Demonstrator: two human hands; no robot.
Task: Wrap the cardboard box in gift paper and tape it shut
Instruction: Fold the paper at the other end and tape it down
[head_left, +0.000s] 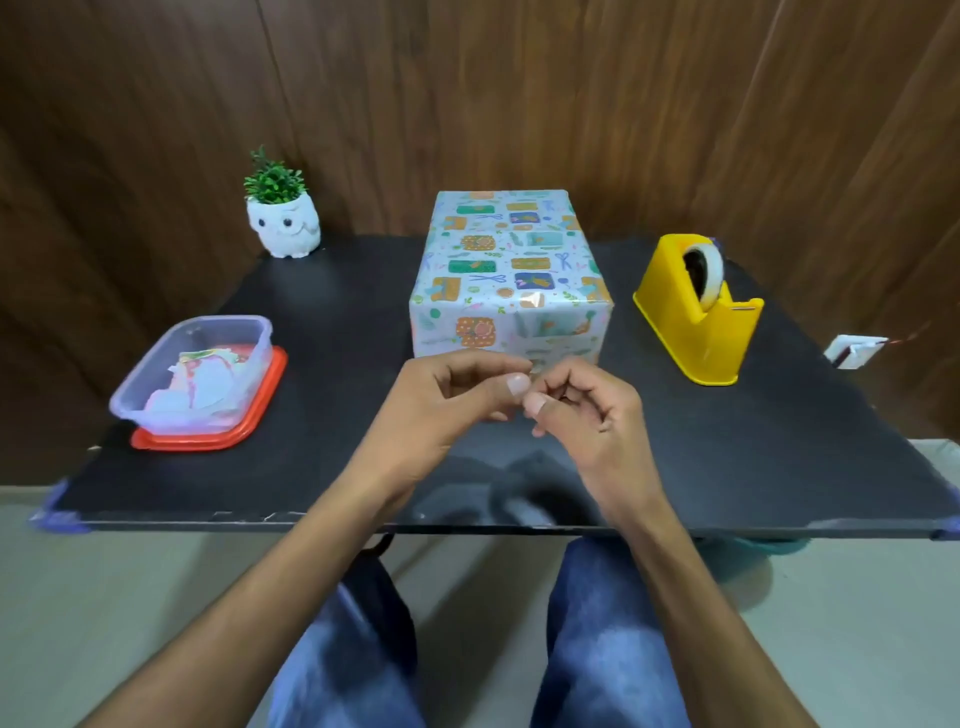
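The box (506, 260), covered in pale gift paper with colourful prints, stands in the middle of the black table (337, 457). A shiny strip of tape sits on its near top edge. Just in front of its near face, my left hand (447, 400) and my right hand (582, 405) meet at the fingertips. They pinch a small clear piece of tape (532, 371) between thumbs and forefingers; the piece is barely visible. Neither hand touches the box. The yellow tape dispenser (698, 312) with its roll stands to the right of the box.
A clear plastic tub (195, 374) with paper scraps sits on a red lid at the left. A white owl pot with a green plant (283, 218) stands at the back left. A small white object (852, 351) lies at the right edge. My knees are below the table's near edge.
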